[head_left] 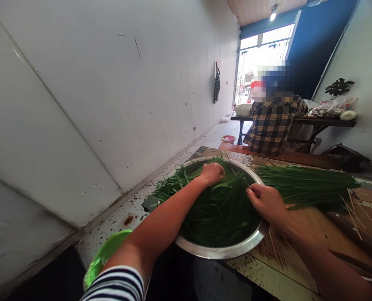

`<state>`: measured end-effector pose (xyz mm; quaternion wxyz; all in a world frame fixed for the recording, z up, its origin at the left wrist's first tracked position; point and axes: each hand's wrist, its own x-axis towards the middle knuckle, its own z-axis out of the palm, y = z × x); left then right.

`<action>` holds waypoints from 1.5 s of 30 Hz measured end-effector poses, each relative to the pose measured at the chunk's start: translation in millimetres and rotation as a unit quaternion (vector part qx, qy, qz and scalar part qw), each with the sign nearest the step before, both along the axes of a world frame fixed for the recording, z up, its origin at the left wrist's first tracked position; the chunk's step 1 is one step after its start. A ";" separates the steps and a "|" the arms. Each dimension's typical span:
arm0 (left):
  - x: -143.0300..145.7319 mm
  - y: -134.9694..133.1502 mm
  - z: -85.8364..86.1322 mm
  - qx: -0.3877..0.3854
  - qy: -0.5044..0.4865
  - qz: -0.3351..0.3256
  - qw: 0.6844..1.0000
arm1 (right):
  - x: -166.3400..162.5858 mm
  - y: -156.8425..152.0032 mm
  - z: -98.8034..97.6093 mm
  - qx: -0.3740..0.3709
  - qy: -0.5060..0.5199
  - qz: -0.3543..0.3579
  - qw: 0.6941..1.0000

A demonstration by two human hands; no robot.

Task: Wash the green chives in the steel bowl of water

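Observation:
A wide metal bowl (pixel 214 252) sits in front of me, heaped with long, flat green garlic chives (pixel 219 217). Over the far middle of the bowl, my left hand (pixel 212 173) is closed with its fingers curled down onto some chives. At the right rim, my right hand (pixel 264 201) pinches the ends of some chives between thumb and fingers. Its fingertips hide exactly how many it holds. To the right of the bowl lies a bundle of chives (pixel 308 184), stretched lengthwise on the table.
Thin wooden skewers (pixel 272 246) lie beside the bowl, and more skewers (pixel 355 215) rest near a brown-handled knife (pixel 358 234) on the right. A green bag-lined bin (pixel 106 255) stands lower left. Ahead, a person in a plaid shirt (pixel 270 125) sits at another table.

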<state>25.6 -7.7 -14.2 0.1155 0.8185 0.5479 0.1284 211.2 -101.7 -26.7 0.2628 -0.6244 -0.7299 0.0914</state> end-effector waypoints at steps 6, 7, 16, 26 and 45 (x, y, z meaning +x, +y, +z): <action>-4.4 3.5 2.6 0.026 -0.122 0.030 0.992 | 0.6 0.3 -1.1 0.008 0.004 0.003 1.000; -5.6 5.2 1.6 0.018 -0.148 0.026 0.988 | 0.5 0.2 -1.0 0.007 0.006 0.004 1.000; -11.6 10.1 -2.7 -0.041 -0.247 0.007 0.968 | -0.3 0.4 -1.4 -0.002 -0.002 0.002 1.000; -11.0 10.2 -5.7 -0.036 -0.255 0.005 0.966 | -1.0 -0.3 0.4 -0.010 -0.001 0.002 1.000; -7.0 8.1 -7.9 -0.040 -0.286 -0.017 0.957 | 0.8 2.4 -3.5 -0.013 -0.004 0.004 1.000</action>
